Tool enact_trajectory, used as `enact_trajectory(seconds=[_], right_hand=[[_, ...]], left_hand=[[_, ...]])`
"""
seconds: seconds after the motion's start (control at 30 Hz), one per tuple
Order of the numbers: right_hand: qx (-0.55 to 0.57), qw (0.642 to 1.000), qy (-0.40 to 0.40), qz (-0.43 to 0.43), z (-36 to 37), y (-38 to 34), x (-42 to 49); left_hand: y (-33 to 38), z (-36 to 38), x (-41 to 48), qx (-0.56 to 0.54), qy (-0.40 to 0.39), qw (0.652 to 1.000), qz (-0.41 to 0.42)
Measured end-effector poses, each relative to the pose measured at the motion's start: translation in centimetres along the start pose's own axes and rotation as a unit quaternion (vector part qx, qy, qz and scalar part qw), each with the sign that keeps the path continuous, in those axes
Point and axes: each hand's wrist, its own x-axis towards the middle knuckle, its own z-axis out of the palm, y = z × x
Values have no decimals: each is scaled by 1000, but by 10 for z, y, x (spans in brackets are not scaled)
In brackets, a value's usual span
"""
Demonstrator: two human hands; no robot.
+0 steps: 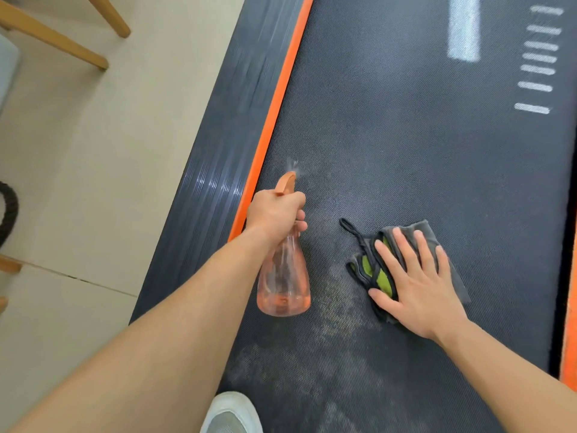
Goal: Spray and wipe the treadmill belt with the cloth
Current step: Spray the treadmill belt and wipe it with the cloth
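Note:
The dark textured treadmill belt fills the middle and right, with pale damp patches near its lower centre. My left hand grips the neck of a clear orange spray bottle, its orange nozzle pointing away over the belt, and a faint mist shows at the tip. My right hand lies flat with fingers spread on a folded grey and green cloth that rests on the belt to the right of the bottle.
An orange strip and a ribbed dark side rail border the belt on the left. Beyond lie beige floor tiles and wooden furniture legs. A white shoe stands at the bottom edge. White markings sit at the far right.

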Motion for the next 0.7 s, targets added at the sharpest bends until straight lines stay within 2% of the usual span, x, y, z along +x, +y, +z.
enact_trajectory(seconds=[0.07,0.2,0.33,0.37,0.43,0.5,0.6,0.7], right_hand=[[-1,1000,-10,6,-2,-2,0],[-10,1000,-7,-2,0,-15,-5],[-33,978,3,-207,5,-52,-6],[-37,971,2,-236,2,-59,6],[-29,975,22,-220,-5,-70,45],[-13,986,41,-159,-18,-76,93],[6,996,5,-92,-45,-81,171],[12,998,13,-58,-67,-88,226]], left_hand=[[-6,-2,-5,0,7,1000,-8],[-21,-13,-25,-35,-33,999,-11],[-31,-32,-44,-22,-27,999,21],[-30,-36,-47,-17,-23,999,28],[-28,-44,-48,-24,-20,999,34],[-24,-53,-43,-35,-15,999,31],[-11,-63,-25,-32,-3,999,43],[0,-65,-7,-39,4,997,60]])
